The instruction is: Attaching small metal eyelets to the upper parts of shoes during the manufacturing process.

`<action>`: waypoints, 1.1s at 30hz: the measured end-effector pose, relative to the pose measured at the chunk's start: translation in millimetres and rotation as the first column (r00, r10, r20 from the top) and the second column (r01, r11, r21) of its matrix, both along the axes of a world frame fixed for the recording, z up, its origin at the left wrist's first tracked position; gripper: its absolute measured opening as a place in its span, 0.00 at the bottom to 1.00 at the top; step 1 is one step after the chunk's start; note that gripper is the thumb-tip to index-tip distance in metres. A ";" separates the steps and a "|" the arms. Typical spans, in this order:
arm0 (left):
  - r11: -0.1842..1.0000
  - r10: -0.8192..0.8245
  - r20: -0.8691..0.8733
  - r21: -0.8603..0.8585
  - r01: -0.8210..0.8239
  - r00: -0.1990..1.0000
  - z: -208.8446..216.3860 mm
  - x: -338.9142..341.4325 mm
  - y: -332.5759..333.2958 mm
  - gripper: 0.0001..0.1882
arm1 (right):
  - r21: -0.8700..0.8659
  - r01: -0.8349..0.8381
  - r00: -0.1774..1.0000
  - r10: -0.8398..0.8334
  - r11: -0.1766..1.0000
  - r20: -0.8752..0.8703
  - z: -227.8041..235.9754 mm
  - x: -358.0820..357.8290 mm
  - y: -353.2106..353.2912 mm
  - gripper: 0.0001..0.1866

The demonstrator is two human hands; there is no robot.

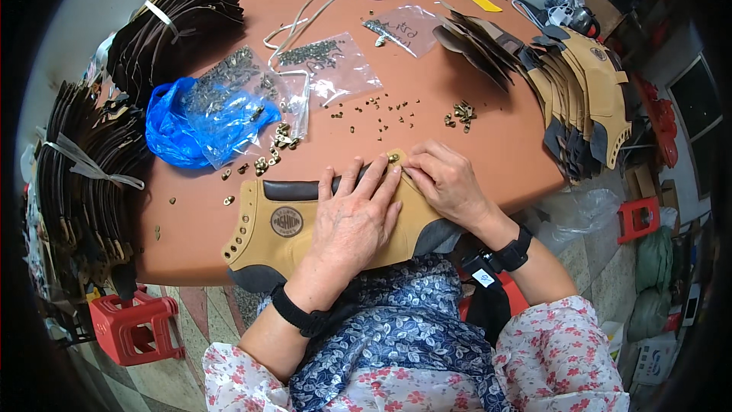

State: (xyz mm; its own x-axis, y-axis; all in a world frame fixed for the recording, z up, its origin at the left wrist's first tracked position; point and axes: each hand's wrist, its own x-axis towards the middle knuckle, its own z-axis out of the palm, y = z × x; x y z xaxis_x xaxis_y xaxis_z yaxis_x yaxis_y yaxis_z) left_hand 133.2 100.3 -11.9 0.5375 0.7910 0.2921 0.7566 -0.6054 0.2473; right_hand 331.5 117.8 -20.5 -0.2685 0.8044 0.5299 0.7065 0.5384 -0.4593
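A tan shoe upper [305, 233] with a dark padded collar strip, a round patch and a row of eyelets at its left end lies along the table's near edge. My left hand [354, 210] rests flat on it, fingers spread over the collar strip. My right hand [442, 179] is closed in a pinch at the upper's far right edge, beside a brass fitting [394, 158]. Whatever is between those fingertips is hidden. Loose brass fittings [282, 137] lie beyond the upper, and smaller brass pieces [381, 113] are scattered farther right.
Clear bags of small metal parts [328, 69] and a blue plastic bag [171, 126] lie farther back. Tied stacks of dark pieces [88, 175] stand at left. Tan uppers [587, 95] are stacked at right. Red stools [137, 328] stand below the table.
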 end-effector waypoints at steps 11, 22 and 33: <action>1.000 0.005 -0.001 -0.006 -0.005 1.000 0.6 0.8 -0.1 0.25 | -0.172 -0.027 0.983 -0.005 0.985 -0.186 0.8 3.9 -1.0 0.04; 1.000 0.003 0.008 0.007 -0.003 1.000 0.7 0.7 0.0 0.24 | -0.067 -0.016 0.994 0.008 0.998 -0.110 -0.2 2.9 -4.0 0.05; 1.000 0.002 0.005 0.005 -0.002 1.000 -0.2 0.7 -1.0 0.24 | 0.015 -0.073 0.986 0.070 0.997 0.154 9.6 6.3 -9.5 0.06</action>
